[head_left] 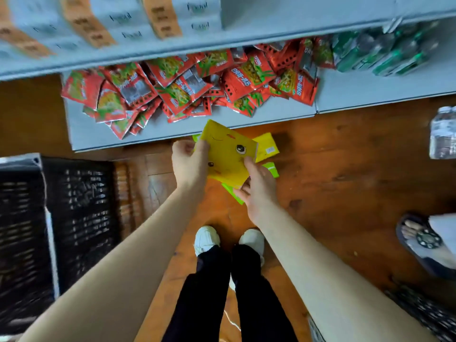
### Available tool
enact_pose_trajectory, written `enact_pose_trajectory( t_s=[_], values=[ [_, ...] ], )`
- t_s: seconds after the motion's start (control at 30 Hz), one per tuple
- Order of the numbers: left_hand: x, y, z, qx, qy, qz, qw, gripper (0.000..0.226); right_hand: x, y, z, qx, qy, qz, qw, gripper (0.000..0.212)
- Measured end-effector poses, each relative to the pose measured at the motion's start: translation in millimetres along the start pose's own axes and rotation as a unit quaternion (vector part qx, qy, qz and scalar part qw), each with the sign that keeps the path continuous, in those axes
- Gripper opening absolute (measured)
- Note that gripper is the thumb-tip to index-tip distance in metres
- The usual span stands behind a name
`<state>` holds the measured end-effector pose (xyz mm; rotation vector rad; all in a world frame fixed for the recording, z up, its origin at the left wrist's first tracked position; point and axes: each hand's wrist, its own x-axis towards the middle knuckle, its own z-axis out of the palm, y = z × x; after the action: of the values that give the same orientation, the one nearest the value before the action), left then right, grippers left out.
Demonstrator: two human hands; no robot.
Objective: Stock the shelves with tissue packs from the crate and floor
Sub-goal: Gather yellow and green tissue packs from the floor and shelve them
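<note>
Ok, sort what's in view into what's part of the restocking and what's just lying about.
Job: yellow tissue pack, held by left hand and right hand; green packs below it; black crate; shelf.
Lying about: red snack packets; dark green packets; bottled water.

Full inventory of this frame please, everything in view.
held pack: one, yellow, in both hands
second pack: one, yellow, just behind it
lime packs: at least two, green, floor beneath
red packets: many, red, heaped on lower shelf
dark green packs: several, same shelf, right
boxes: several, white and orange, upper shelf
crate: one, black, floor left
bottles: wrapped bundle, clear, right edge
sandalled foot: one, someone else's, right
shoes: two, white
left hand: grips held pack's left edge
right hand: pinches its lower right
</note>
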<state>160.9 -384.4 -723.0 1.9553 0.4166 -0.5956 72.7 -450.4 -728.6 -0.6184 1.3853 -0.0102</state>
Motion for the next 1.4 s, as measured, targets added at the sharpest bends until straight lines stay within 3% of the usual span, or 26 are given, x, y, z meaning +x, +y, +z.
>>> enact_pose_trajectory(
  t_s=[0.27,0.37,0.47,0.63,0.73,0.8,0.9,1.1,1.3,1.4],
  values=[
    [-95.2,120.8,-77.2,-0.075,0.011,0.009,0.997,0.019,-147.1,-70.3,13.4,-0.037,-0.045,-0.07,0.996,0.017],
    [-118.1,166.1,-105.6,-0.091,0.003,0.04,0.995,0.02,-184.1,-98.7,15.7,-0.106,-0.056,-0.13,0.984,0.032],
    [-138.3,210.1,-136.7,-0.088,-0.057,0.059,0.993,0.025,-219.3,-132.6,19.6,-0.174,-0.111,-0.188,0.96,0.048],
    [-166.5,267.3,-182.4,-0.018,-0.219,0.062,0.974,0.008,-280.7,-171.9,44.2,-0.291,-0.27,-0.195,0.897,0.066],
    [-181.8,294.1,-202.8,-0.012,-0.262,0.092,0.961,0.01,-313.1,-187.4,56.0,-0.298,-0.294,-0.204,0.885,0.047],
    [-190.0,308.5,-215.4,-0.021,-0.248,0.106,0.963,0.015,-330.1,-196.5,61.8,-0.269,-0.302,-0.221,0.888,0.021],
    [-202.4,321.8,-235.8,-0.039,-0.217,0.132,0.966,0.034,-358.9,-207.0,74.9,-0.225,-0.294,-0.235,0.899,0.006],
    [-217.2,342.1,-273.6,-0.084,-0.148,0.14,0.975,0.075,-401.4,-229.1,116.8,-0.134,-0.264,-0.248,0.922,0.014],
    [-201.6,367.4,-308.7,-0.117,-0.064,0.127,0.983,0.086,-433.7,-242.1,174.2,-0.042,-0.244,-0.232,0.941,0.014],
    [-179.8,386.4,-322.1,-0.127,-0.089,0.134,0.979,0.072,-436.6,-245.6,213.5,-0.008,-0.225,-0.239,0.945,0.018]
  ],
)
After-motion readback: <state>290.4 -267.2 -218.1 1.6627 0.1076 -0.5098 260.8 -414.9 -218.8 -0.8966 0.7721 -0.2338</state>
